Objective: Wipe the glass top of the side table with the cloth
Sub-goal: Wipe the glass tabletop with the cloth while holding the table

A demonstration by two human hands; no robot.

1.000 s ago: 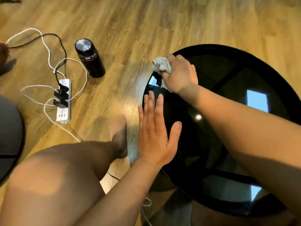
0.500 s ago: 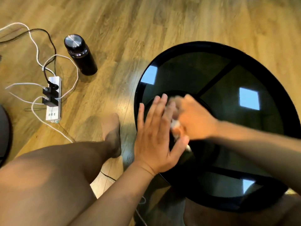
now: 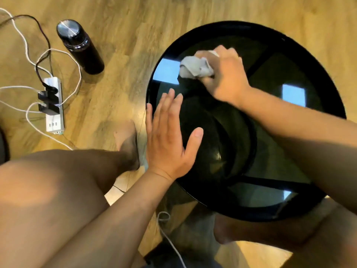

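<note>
I kept the left hand flat and released on the near-left rim of the side table to steady it, while the right hand clenched the cloth, pressing it against the glass near the far-left edge.

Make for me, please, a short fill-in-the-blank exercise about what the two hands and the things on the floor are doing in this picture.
1. The right hand presses a grey ____ on the glass top.
2. The left hand lies flat and ____, holding nothing.
3. The dark bottle stands on the wooden ____.
4. The cables plug into a white power ____.

Missing words: cloth; open; floor; strip
</note>
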